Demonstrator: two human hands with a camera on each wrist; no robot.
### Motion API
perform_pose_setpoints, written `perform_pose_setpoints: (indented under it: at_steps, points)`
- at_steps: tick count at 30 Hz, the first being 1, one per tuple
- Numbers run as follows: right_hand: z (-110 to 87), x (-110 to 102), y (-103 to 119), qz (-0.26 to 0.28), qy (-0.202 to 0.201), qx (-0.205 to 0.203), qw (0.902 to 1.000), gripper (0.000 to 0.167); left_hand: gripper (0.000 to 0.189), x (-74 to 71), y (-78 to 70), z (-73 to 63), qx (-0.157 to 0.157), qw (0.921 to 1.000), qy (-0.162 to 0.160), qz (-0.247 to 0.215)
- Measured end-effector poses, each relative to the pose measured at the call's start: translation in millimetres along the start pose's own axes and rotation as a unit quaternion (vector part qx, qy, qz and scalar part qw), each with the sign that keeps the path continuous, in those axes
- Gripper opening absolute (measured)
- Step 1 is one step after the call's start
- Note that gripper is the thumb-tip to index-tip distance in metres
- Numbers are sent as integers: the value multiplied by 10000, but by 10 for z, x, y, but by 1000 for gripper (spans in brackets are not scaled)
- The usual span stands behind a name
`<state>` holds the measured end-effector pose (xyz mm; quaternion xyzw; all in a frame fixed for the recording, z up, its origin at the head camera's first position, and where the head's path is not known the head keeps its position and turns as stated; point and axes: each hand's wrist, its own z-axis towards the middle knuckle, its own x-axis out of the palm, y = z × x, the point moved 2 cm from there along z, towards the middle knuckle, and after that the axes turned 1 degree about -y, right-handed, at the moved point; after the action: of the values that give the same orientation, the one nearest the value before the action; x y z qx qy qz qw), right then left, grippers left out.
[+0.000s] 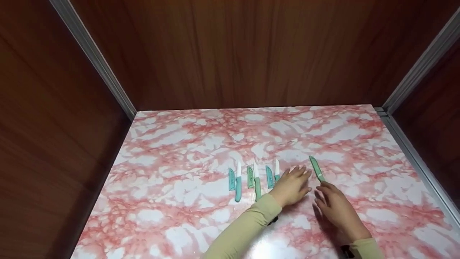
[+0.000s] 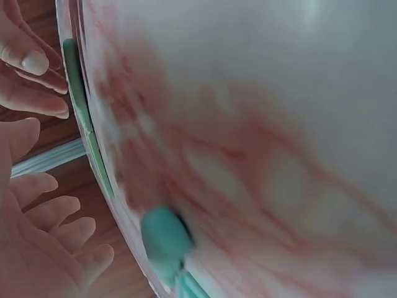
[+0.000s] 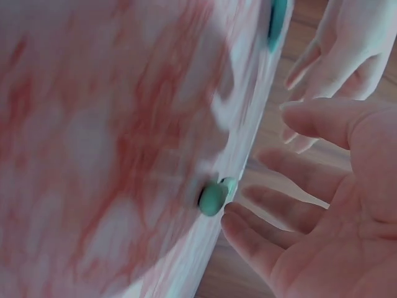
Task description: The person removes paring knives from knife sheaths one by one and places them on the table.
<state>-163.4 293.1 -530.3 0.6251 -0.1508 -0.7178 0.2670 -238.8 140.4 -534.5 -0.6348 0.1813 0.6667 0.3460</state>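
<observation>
A green knife (image 1: 316, 168) with its blade in a green sheath lies at the right of the row. My right hand (image 1: 336, 207) is just below its handle end, fingers loosely bent; the right wrist view shows nothing in the palm beside the green handle (image 3: 213, 198). With fingers spread, my left hand (image 1: 293, 187) hovers left of that knife and partly covers a teal knife (image 1: 277, 169). Beside this bare white blade lies a teal sheath (image 1: 269, 177). Further left are a green knife (image 1: 257, 183) with its green sheath (image 1: 250, 177), and a teal knife (image 1: 238, 189) with its teal sheath (image 1: 231, 179).
The table (image 1: 161, 201) has a red and white marbled top. Brown wood panels (image 1: 230, 54) stand behind it and at both sides, with grey metal rails (image 1: 97, 54) at the corners. My left forearm crosses the front of the table.
</observation>
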Motion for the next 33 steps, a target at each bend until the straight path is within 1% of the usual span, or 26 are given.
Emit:
perform_pose_setpoints:
  at_steps: [5,9,14,23,27,33]
  points:
    - [18,-23,-18,-161,-49,-8,9999,40,55,20,-67,97,216,9985,249,444]
    - [22,-27,-23,-195,-5,26,9998,41,56,55,-110,135,260,9970,292,664]
    - [12,-26,-28,-247,76,56,9997,44,54,103,-157,164,342,9967,299,672]
    - [3,-28,-59,-511,304,128,9982,56,50,115,-206,250,432,9951,203,870]
    - [-10,-17,-65,-564,381,136,9976,59,51,114,-218,292,441,9942,293,940]
    - [-33,9,-78,-566,556,251,9965,60,50,121,-240,351,553,9933,445,916]
